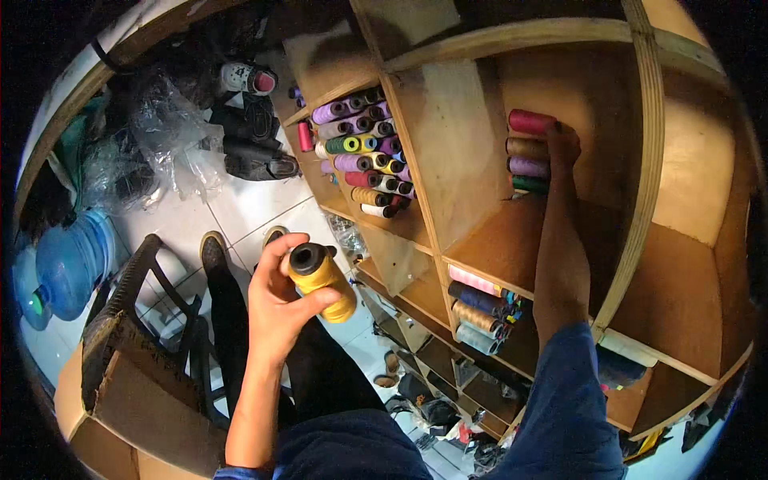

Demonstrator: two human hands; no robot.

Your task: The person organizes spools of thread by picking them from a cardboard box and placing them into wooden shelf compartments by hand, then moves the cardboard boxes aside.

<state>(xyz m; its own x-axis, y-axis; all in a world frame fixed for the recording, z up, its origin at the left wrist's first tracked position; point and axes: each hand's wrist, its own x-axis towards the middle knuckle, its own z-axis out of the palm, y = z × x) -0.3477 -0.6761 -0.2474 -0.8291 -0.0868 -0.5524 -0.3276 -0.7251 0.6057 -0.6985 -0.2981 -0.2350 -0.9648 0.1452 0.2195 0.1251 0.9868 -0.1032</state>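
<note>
My left hand (276,296) is closed around a yellow thread spool (330,292), held in front of my legs with its dark core end tipped up. My right arm reaches into an upper compartment of a wooden shelf. There my right hand (565,146) is at the right ends of a small stack of spools. In that stack a red spool (531,122) lies on top, a brown spool (526,147) below it, then a purple spool (527,166) and a dark green spool (530,184). Shadow hides how the right fingers sit.
The shelf's wooden upright (412,152) divides this compartment from one with several stacked spools (364,162). Folded or rolled cloth-like bundles (478,312) lie lower down. A chair (148,368), blue water bottles (76,252), plastic bags (172,136) and shoes (250,78) are at left.
</note>
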